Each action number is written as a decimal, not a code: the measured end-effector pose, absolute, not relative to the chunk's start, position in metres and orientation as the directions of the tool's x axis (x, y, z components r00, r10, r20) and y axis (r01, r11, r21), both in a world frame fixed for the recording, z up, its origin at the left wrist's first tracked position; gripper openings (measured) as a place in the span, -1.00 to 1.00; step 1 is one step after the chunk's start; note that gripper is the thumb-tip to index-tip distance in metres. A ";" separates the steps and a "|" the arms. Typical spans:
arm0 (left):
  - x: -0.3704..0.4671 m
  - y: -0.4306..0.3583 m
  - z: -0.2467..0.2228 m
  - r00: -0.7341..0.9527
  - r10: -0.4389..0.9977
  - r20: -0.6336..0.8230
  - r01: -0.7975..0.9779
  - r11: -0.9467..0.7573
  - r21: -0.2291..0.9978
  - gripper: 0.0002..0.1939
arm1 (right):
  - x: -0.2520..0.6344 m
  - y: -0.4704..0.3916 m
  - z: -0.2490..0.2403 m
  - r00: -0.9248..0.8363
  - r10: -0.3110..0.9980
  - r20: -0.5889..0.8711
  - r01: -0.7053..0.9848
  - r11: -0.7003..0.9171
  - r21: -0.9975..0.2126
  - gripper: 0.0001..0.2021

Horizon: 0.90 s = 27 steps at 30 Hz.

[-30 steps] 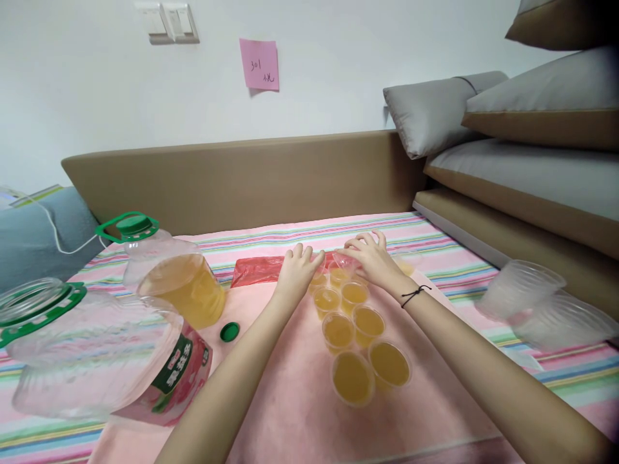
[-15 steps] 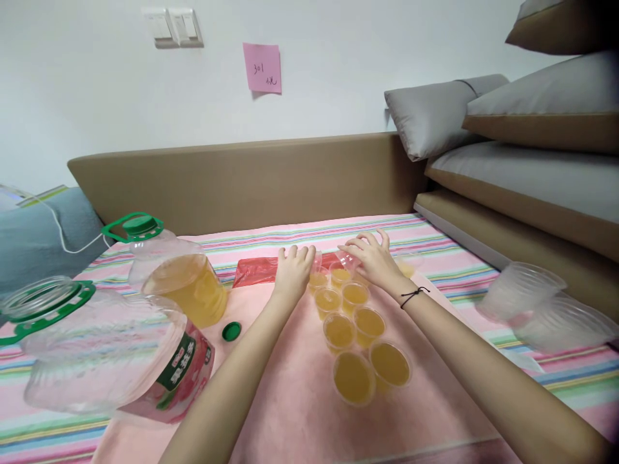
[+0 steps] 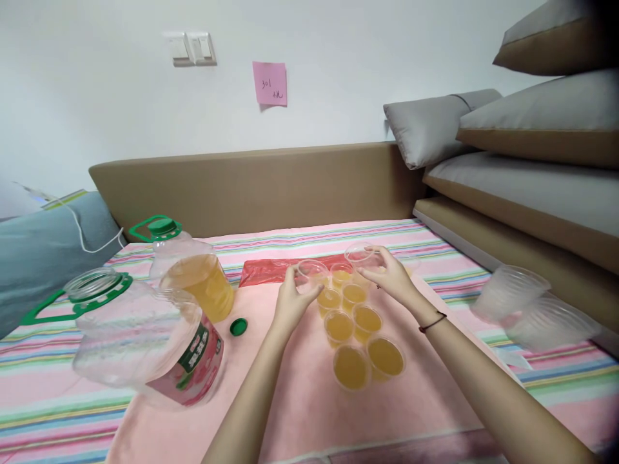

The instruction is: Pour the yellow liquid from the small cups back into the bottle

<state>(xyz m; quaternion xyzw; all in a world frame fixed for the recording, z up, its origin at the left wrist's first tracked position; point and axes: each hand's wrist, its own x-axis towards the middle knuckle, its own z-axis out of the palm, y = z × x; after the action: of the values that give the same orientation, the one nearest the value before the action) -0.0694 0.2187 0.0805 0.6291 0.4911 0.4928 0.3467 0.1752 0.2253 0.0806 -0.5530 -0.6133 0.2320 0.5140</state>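
Note:
My left hand is closed around the side of a clear plastic cup, whose round rim faces up beside the far cups. In my right hand is another clear plastic cup, gripped at its right side with thumb and fingers. Whether either held cup has liquid in it, I cannot tell. Between and in front of my hands stand two rows of cups of amber drink; the nearest are a left cup and a right cup. The far cups are partly hidden by my hands.
To the left stand an open, emptied-looking big jug and a capped jug of amber drink. A green cap lies near them. Stacked clear cups lie at right. Behind is a red plastic bag; cushions pile up at right.
Both hands have turned from palms-down to gripping cups by their sides. The right-hand cup, tilted before, is now more upright with its rim showing. The view has shifted slightly.

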 end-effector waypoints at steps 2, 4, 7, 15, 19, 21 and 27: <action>-0.063 0.202 0.083 0.051 0.960 0.277 0.183 -0.281 0.942 -0.46 | 0.170 0.208 0.094 0.138 0.937 0.322 0.273 0.276 -0.921 -0.50; -0.055 0.184 0.089 0.085 0.952 0.295 0.139 -0.304 0.942 -0.44 | 0.165 0.189 0.108 0.147 0.940 0.309 0.143 0.289 -0.947 -0.48; -0.042 0.157 0.100 0.157 0.934 0.321 0.145 -0.343 0.928 -0.45 | 0.157 0.161 0.124 0.140 0.936 0.324 -0.036 0.332 -0.943 -0.44; -0.021 0.101 0.121 0.279 0.885 0.372 0.128 -0.418 0.899 -0.53 | 0.146 0.090 0.131 -0.030 0.952 0.304 -0.170 0.295 -0.940 -0.45; -0.019 0.086 0.120 0.264 0.894 0.363 0.141 -0.408 0.902 -0.52 | 0.159 0.072 0.132 -0.060 0.951 0.304 -0.148 0.292 -0.945 -0.23; -0.018 0.080 0.119 0.266 0.896 0.356 0.173 -0.408 0.897 -0.50 | 0.168 0.067 0.134 -0.045 0.946 0.321 -0.121 0.314 -0.942 -0.20; -0.012 0.067 0.119 0.307 0.872 0.380 0.222 -0.454 0.863 -0.49 | 0.180 0.057 0.141 -0.128 0.895 0.427 0.079 0.438 -0.895 -0.19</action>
<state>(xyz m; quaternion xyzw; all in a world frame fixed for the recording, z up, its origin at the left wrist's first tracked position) -0.0120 0.0673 0.1189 0.7237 0.3781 0.4509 0.3606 0.1797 0.0569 0.1408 -0.3741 -0.6506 0.3754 0.5439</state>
